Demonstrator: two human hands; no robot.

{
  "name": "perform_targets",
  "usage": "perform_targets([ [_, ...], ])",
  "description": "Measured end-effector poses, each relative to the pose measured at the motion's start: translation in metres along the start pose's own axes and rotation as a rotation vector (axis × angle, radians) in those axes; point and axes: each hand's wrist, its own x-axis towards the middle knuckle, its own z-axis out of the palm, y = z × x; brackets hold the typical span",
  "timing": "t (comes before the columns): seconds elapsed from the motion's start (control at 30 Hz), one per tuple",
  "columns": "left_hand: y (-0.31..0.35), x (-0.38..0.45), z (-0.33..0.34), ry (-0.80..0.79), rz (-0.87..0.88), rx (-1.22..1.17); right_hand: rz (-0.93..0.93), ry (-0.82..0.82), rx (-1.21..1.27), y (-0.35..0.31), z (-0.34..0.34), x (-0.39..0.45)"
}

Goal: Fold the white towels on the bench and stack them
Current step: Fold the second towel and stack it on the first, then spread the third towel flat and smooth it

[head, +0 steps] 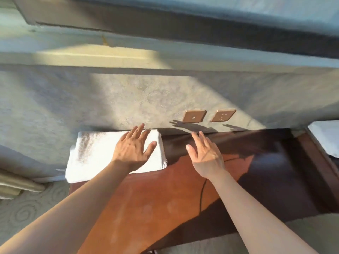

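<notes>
Folded towel [102, 153] at tabletop's [146, 198] left edge, under flat, released left hand [133, 149]; right hand [205, 154] released, fingers straight, over bare wood.

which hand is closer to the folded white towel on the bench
Left. The left hand lies over the folded towel, near its right end; the right hand is over bare bench, beside the towel's right edge.

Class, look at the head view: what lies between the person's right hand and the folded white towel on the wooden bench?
Only bare bench between right hand and towel.
</notes>
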Motion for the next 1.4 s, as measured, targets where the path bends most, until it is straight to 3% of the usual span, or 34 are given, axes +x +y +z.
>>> perform_targets([
  [0.27,0.225,-0.023,-0.043,0.086,0.251,0.043,0.115,0.26,0.09,0.135,-0.108,-0.115],
  [0.5,0.466,-0.067,-0.024,0.129,0.518,0.062,0.187,0.391,0.04,0.29,-0.183,-0.233],
  [0.63,0.568,-0.084,-0.018,0.136,0.657,0.096,0.301,0.433,0.08,0.366,-0.21,-0.29],
  [0.9,0.703,-0.061,0.013,0.084,0.804,0.118,0.473,0.447,0.23,0.492,-0.215,-0.333],
  [1.1,0.795,0.008,0.054,0.052,0.902,0.11,0.619,0.39,0.183,0.595,-0.228,-0.318],
  [1.4,0.882,0.109,0.125,-0.051,0.872,0.146,0.746,0.303,0.265,0.728,-0.234,-0.275],
])
